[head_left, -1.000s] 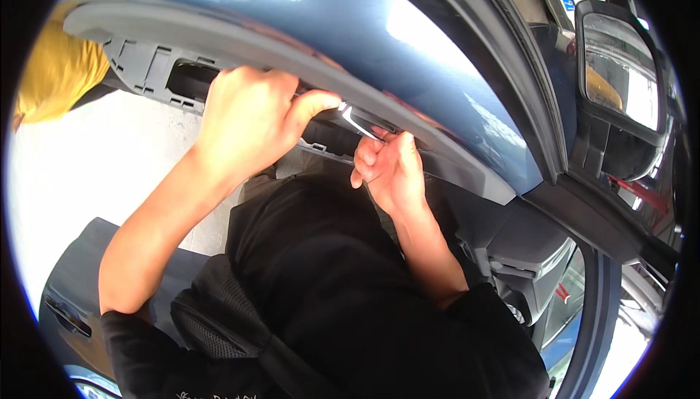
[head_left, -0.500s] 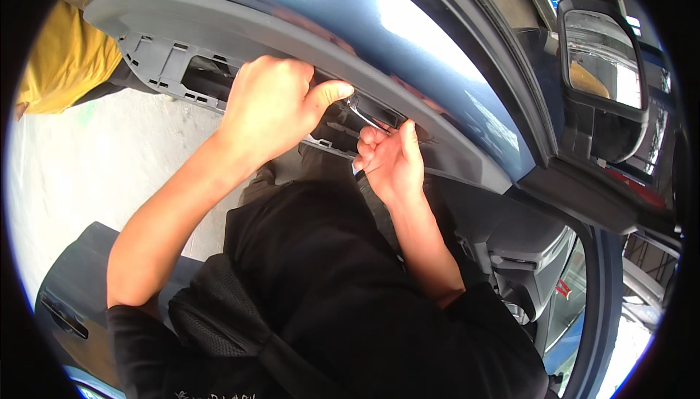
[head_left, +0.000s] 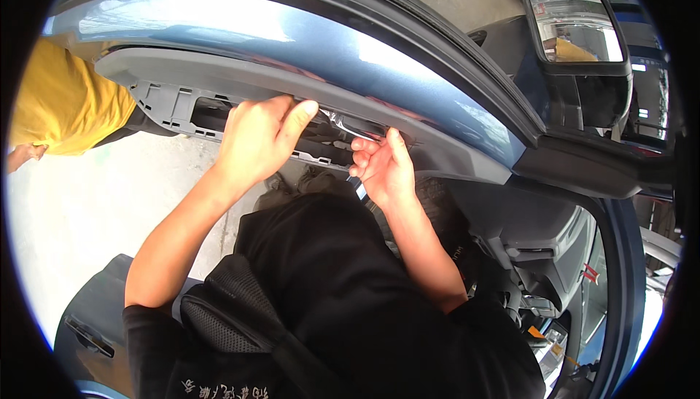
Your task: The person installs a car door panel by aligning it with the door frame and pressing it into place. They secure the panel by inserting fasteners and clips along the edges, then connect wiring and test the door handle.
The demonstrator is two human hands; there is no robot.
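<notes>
A grey door trim panel (head_left: pixel 452 158) runs along the inside of a blue car door, with slots and an opening in its lower part. My left hand (head_left: pixel 255 137) grips this panel at the opening; its fingertips are hidden, and its thumb points up to the right. A shiny chrome inner door handle (head_left: pixel 339 120) sits in a recess just right of that thumb. My right hand (head_left: pixel 388 169) has its curled fingers and raised thumb around the handle's right end. How firmly it holds there cannot be made out.
The blue door top (head_left: pixel 350 45) curves beyond the panel. A side mirror (head_left: pixel 576 24) stands at the far right. To the left is a person in a yellow top (head_left: pixel 69 100). Another door (head_left: pixel 95 326) lies at the lower left, and the dashboard (head_left: pixel 543 235) at the right.
My left hand has shifted left along the panel, its thumb drawing back from the chrome handle. My right hand stays at the handle. The whole view has tilted slightly.
</notes>
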